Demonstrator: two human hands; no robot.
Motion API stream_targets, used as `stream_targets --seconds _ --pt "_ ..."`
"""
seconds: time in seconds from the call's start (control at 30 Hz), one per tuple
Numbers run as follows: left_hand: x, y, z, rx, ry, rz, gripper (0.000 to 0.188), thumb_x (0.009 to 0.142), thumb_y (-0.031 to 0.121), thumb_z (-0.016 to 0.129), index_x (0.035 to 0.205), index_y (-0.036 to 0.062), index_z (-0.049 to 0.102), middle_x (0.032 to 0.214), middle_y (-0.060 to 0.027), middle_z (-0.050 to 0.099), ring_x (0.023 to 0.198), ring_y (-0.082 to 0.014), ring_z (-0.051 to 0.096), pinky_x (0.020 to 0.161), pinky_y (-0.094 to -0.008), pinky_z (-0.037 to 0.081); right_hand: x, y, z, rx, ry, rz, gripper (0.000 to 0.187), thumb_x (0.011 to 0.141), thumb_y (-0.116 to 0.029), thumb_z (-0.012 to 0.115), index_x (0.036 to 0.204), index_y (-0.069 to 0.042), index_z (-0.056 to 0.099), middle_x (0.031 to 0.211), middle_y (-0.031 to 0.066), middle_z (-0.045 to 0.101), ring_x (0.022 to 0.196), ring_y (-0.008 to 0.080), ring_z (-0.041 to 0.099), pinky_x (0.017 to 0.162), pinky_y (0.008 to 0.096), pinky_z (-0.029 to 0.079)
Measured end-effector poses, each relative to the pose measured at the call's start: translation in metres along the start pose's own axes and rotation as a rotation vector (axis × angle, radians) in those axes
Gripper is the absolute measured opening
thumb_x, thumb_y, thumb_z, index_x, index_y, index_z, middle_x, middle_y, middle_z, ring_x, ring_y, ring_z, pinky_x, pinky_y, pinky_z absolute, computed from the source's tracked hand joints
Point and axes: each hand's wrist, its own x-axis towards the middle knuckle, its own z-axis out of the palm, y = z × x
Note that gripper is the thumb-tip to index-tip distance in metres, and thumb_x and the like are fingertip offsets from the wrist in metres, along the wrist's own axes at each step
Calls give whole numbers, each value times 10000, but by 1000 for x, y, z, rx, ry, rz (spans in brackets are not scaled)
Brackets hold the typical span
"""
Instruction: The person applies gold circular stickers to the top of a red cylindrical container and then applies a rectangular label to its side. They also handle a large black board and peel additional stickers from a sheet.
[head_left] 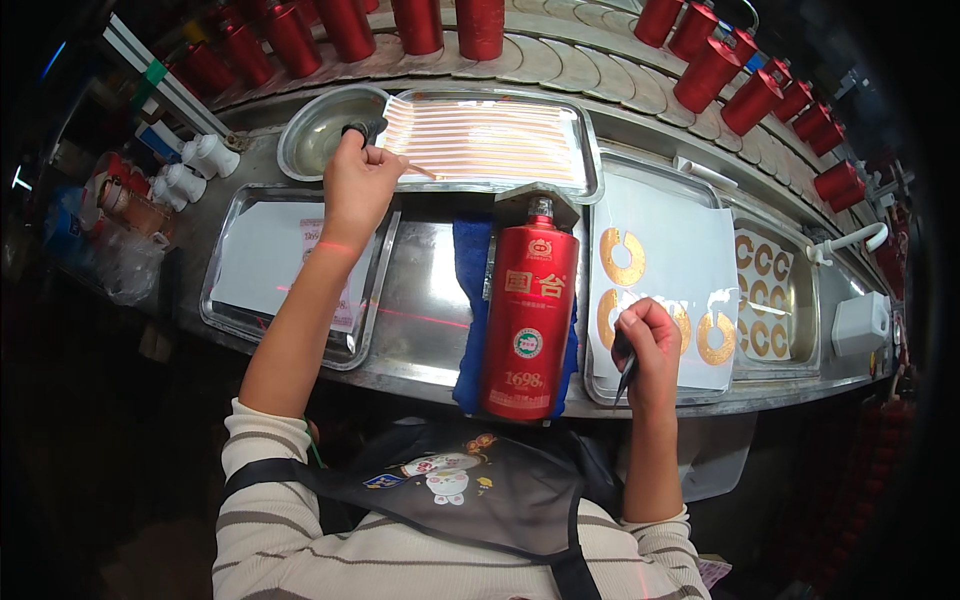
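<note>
My left hand [358, 185] is closed at the near left corner of a tray holding a sheet of thin copper-and-white strips [490, 140]. A narrow strip [422, 171] runs from its fingertips; something black shows at the fingers, its kind unclear. My right hand [650, 345] is closed round a dark, thin, pointed tool [627, 378], above a white sheet with gold C-shaped labels [622, 257]. Between my hands a red bottle [528, 320] lies on a blue cloth [470, 300], its neck away from me against a metal rest [560, 212].
A metal bowl [300, 135] of liquid stands back left. Left lies a tray [215, 290] with paper and pink labels; right, another tray [808, 340] with gold labels, beside a white container [862, 325]. Behind, a conveyor [560, 65] carries several red bottles [707, 75].
</note>
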Motion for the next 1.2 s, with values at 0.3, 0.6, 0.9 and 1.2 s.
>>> stream_targets --seconds 0.3,0.6,0.9,1.2 --pt "0 64 -9 -147 -167 -20 286 825 62 715 839 27 431 761 -94 682 688 -121 641 618 -278 497 29 -55 26 -123 -77 -210 106 899 -110 647 859 -21 606 769 -8 576 689 55 515 626 202 407" --pt "-13 103 -33 -466 -291 34 288 830 58 739 921 6 471 863 -128 678 733 -126 626 731 -245 469 82 -89 88 -357 -289 -441 349 851 -60 602 1196 -13 628 1140 50 636 790 61 575 734 213 468" --pt "-37 115 -54 -659 -276 -6 288 861 66 734 1061 -36 553 917 -103 676 753 -126 615 754 -250 481 119 -121 69 -339 -683 -120 137 833 -139 655 892 -43 577 574 -62 481 416 10 399 391 182 270" --pt "-149 101 -27 -818 -346 -151 389 903 20 675 1251 -45 513 908 -59 635 769 -104 597 720 -247 500 -22 -134 3 -547 -393 -278 232 860 -213 694 786 -24 581 662 -35 512 548 19 416 490 188 280"
